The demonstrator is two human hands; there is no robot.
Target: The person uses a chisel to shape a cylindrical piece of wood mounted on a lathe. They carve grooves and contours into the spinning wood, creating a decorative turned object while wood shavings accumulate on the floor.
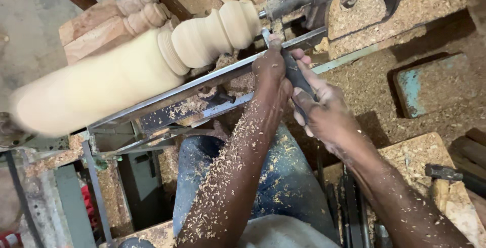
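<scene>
Head view: pale turned wood spindle (152, 60) lies on the lathe with its long axis running from lower left to upper right, above and to the left of both hands, its left end blurred. Left hand (271, 71) is nearer, closed over the front of the chisel (293, 76) and pressed on the metal tool rest (202, 83). Right hand (324, 114) sits behind, wrapped shut around the dark handle, tip just beside the spindle's bulbous right end.

sawdust-covered floor (445, 40), grey concrete (25, 20) upper left, daylight.
</scene>
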